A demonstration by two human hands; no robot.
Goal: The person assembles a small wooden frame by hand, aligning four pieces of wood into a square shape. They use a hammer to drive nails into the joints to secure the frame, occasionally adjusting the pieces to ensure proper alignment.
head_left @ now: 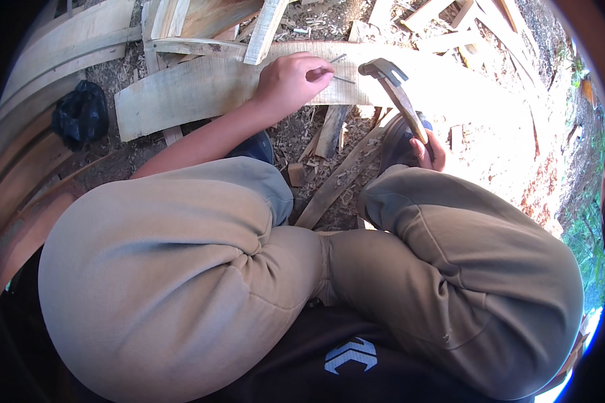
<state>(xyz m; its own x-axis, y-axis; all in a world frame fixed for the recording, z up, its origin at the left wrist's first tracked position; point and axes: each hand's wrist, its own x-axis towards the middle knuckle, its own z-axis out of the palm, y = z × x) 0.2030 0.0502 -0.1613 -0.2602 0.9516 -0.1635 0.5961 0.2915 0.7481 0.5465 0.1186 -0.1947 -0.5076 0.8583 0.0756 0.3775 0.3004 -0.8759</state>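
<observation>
My left hand (292, 84) is closed in a pinch over a pale wooden plank (181, 94) that lies crosswise in front of me. A thin nail (343, 80) sticks out from its fingertips, and a second nail (339, 58) shows just beyond them. Whether that second one is held or lies on the wood, I cannot tell. My right hand (437, 153) grips the lower end of a wooden-handled claw hammer (400, 97), partly hidden behind my right knee. The hammer's metal head is up, above the plank's sunlit part and to the right of the nails.
Wood offcuts (333, 131) and shavings cover the ground around my shoes. A small wood block (296, 174) lies between my legs. Curved boards (81, 43) and a black plastic bag (81, 114) are at the left. More scrap pieces (450, 40) lie at the far right.
</observation>
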